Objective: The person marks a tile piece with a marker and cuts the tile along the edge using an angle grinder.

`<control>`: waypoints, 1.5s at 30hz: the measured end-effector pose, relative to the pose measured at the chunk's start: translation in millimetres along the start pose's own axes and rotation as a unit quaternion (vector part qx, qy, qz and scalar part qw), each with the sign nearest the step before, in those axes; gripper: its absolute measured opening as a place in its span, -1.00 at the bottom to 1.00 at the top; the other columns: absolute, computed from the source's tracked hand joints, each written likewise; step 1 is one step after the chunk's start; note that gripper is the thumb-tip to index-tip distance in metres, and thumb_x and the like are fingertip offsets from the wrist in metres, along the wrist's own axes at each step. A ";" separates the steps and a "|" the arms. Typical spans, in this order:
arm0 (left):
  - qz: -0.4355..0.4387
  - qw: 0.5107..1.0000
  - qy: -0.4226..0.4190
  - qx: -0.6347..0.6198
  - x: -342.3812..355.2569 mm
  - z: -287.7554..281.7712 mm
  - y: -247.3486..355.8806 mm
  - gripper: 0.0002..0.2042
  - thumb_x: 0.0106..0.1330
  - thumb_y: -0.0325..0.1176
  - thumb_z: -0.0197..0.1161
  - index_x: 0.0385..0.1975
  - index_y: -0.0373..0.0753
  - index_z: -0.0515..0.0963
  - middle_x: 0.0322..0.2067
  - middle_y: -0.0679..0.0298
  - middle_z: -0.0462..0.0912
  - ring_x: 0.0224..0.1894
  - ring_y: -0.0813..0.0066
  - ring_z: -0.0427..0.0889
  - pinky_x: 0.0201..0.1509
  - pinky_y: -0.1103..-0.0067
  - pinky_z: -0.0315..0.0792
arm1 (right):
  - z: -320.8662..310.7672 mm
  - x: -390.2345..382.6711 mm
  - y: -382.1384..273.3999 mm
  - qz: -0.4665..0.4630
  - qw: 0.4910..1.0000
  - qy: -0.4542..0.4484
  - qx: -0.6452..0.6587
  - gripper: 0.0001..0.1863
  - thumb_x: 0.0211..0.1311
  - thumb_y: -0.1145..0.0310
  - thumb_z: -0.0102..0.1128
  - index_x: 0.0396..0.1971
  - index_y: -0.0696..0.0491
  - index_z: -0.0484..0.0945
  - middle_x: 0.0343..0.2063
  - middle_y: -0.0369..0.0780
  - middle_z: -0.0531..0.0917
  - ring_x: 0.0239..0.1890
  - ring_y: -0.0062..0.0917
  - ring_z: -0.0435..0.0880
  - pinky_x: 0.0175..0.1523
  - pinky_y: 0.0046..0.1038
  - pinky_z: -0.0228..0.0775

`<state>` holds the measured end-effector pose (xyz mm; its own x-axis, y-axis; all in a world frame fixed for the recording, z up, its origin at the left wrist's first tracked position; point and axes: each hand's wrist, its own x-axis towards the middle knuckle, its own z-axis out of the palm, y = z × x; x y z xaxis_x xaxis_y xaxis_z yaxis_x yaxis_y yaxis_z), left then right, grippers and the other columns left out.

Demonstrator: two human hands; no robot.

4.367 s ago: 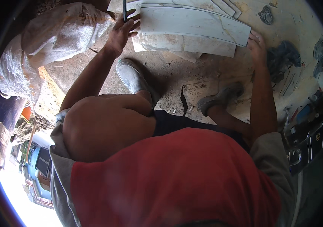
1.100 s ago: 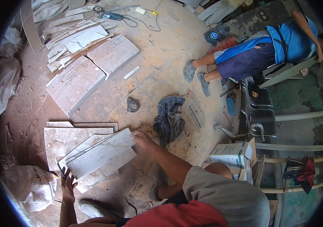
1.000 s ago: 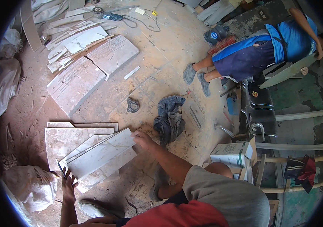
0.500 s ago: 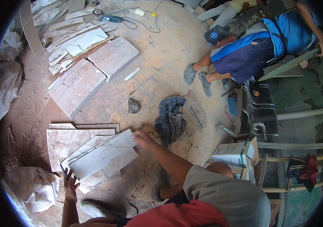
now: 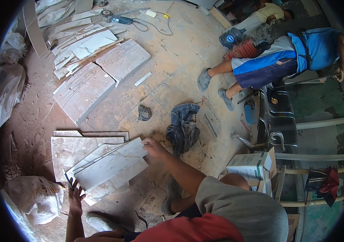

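A marbled white tile strip [image 5: 111,161] lies tilted across a stack of dusty cut tiles [image 5: 75,149] on the floor before me. My right hand [image 5: 151,147] grips its upper right corner. At its lower left end my left hand [image 5: 76,193] holds a thin dark stick [image 5: 69,180], fingers touching the tile's edge. Just right of the stack lies crumpled dark clothing [image 5: 183,127], and above it a small dark round object [image 5: 144,113]. A dusty plastic sack [image 5: 33,197] sits to the left of my left hand.
Broken slabs [image 5: 83,92] and offcuts [image 5: 75,52] lie ahead, near a corded power tool [image 5: 121,20]. A co-worker in blue [image 5: 317,50] bends at right, holding a board; another person [image 5: 268,12] is behind. Black chairs [image 5: 278,117], an open box [image 5: 246,165] and a wooden ladder [image 5: 289,171] line the right.
Since the oldest frame my view has widened to the room; my hands still hold the same places. The co-worker in blue has shifted, lowering the board; the person behind now shows more fully.
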<state>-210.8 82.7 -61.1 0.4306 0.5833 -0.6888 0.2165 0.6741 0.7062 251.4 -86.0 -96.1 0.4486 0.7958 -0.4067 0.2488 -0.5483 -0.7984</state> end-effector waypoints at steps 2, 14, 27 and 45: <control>-0.001 1.000 0.001 0.003 0.4 -0.4 0.2 -0.42 0.43 -0.28 -0.15 0.45 0.05 -0.04 0.36 0.33 0.25 0.29 0.28 0.38 -0.07 0.54 0.35 | -0.3 0.7 -0.3 -0.003 1.000 -0.004 -0.003 -0.69 0.18 0.41 0.26 -0.08 0.18 0.52 -0.17 -0.18 0.63 -0.06 -0.53 0.59 0.08 -0.48 0.40; 0.008 0.999 -0.005 0.032 -8.0 -14.6 -6.6 -0.36 0.42 -0.13 -0.06 0.46 0.00 -0.07 0.38 0.30 0.21 0.29 0.21 0.37 -0.03 0.52 0.41 | 9.1 -3.0 -4.8 0.038 0.999 -0.019 -0.021 -0.71 0.14 0.42 0.25 -0.13 0.15 0.54 -0.22 -0.19 0.63 -0.12 -0.52 0.59 -0.01 -0.46 0.40; 0.003 0.999 0.025 0.040 -2.4 11.7 16.9 -0.43 0.47 -0.22 -0.09 0.44 -0.11 -0.02 0.34 0.22 0.29 0.24 0.29 0.43 0.14 0.43 0.36 | 8.8 8.8 -28.4 0.072 0.963 0.112 -0.233 -0.63 0.13 0.22 0.19 -0.10 0.09 0.62 -0.22 0.00 0.70 -0.12 -0.22 0.69 0.00 -0.31 0.49; -0.009 1.000 0.016 0.016 -9.4 12.3 20.5 -0.45 0.48 -0.25 -0.12 0.44 -0.15 0.00 0.36 0.16 0.26 0.31 0.25 0.36 0.20 0.41 0.32 | 20.9 12.3 -11.6 0.147 0.967 0.150 -0.142 -0.76 0.06 0.23 0.36 -0.32 0.05 0.72 -0.45 -0.18 0.74 -0.39 -0.46 0.72 -0.19 -0.44 0.51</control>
<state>-199.6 85.4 -38.2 0.3975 0.5864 -0.7058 0.2516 0.6700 0.6984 236.1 -64.5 -101.0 0.7533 0.5087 -0.4168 0.2797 -0.8214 -0.4970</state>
